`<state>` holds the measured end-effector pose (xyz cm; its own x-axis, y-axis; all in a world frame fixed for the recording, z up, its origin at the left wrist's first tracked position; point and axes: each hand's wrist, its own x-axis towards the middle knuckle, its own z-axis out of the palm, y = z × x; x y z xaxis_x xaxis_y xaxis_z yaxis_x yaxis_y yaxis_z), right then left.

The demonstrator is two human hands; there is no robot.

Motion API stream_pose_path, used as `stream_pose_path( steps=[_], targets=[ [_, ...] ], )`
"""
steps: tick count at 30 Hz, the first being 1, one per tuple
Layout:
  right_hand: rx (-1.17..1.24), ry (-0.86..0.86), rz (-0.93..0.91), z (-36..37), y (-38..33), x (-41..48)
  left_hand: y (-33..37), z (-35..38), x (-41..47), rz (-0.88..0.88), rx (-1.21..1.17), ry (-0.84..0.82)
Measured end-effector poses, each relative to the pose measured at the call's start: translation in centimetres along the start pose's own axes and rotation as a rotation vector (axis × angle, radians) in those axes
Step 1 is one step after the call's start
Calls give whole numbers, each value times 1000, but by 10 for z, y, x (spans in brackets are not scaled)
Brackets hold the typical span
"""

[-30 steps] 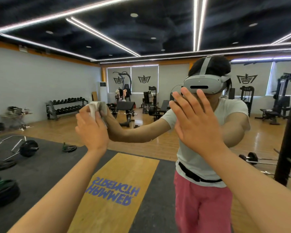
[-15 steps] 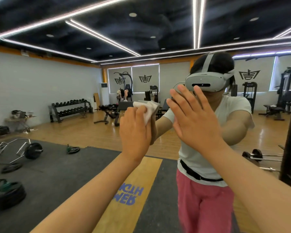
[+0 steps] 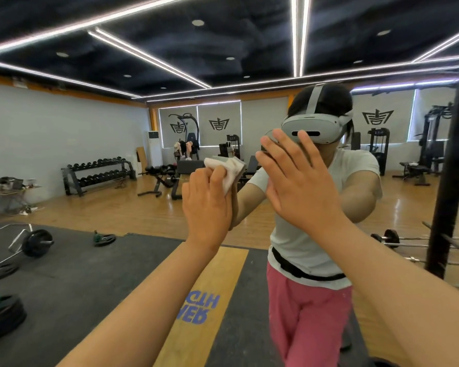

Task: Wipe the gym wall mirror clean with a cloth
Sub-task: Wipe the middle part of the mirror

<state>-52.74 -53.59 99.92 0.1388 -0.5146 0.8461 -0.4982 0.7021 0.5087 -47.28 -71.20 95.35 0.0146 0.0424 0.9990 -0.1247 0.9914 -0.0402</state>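
Pressing the white cloth (image 3: 229, 169) to the gym mirror (image 3: 90, 133), my left hand (image 3: 207, 207) grips it just beside my right hand (image 3: 300, 189), spread flat.

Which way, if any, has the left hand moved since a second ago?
Yes. The left hand, holding the cloth, slid right, away from the reflected dumbbell rack and nearer the right hand.

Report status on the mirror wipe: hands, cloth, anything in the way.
Left hand holds cloth pressed to mirror. Right hand open, flat on mirror. It sits just right of cloth, likely in the wipe path.
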Motion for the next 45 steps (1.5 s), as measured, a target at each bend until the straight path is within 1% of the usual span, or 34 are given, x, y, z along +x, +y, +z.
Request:
stream_pose_path(
  steps=[2, 7, 11, 14, 15, 18, 20, 22, 23, 24, 26, 30, 33, 37, 41, 42, 45],
  targets=[
    [1, 0, 2, -1, 0, 0, -1, 1, 0, 14, -5, 4],
    [13, -2, 12, -3, 0, 1, -26, -7, -4, 127, 70, -43],
    [39, 6, 31, -3, 0, 1, -72, -13, -13, 54, 111, -20],
    [95, 61, 134, -7, -20, 14, -99, -18, -12, 4, 129, -29],
    [122, 78, 132, -8, -36, 20, -103, -19, -12, 17, 128, -34],
    [222, 104, -32, -7, -91, 44, -111, -20, -13, 75, 128, -42],
    [249, 81, -71, 1, -113, 61, -121, -23, -11, 28, 137, -53],
    [215, 23, -56, 15, -120, 71, -137, -25, -9, -69, 164, -46],
    [183, -19, -50, 22, -122, 73, -144, -26, -8, -91, 172, -43],
    [153, -50, -42, 28, -124, 74, -151, -27, -7, -82, 175, -42],
    [120, -59, -32, 36, -126, 75, -159, -27, -5, -42, 173, -50],
    [93, -64, -42, 36, -127, 73, -162, -28, -5, -43, 123, -52],
    [112, -61, -34, 35, -128, 72, -167, -30, -6, -116, 83, -12],
    [105, -28, -30, 36, -127, 74, -168, -29, -4, -191, 34, -13],
    [104, 11, -7, 39, -129, 73, -152, -30, -4, -334, -96, 18],
    [108, 24, -2, 40, -130, 73, -145, -31, -5, -337, -121, 24],
    [134, 67, 18, 43, -130, 74, -123, -33, -4, -271, -194, -13]
  ],
)
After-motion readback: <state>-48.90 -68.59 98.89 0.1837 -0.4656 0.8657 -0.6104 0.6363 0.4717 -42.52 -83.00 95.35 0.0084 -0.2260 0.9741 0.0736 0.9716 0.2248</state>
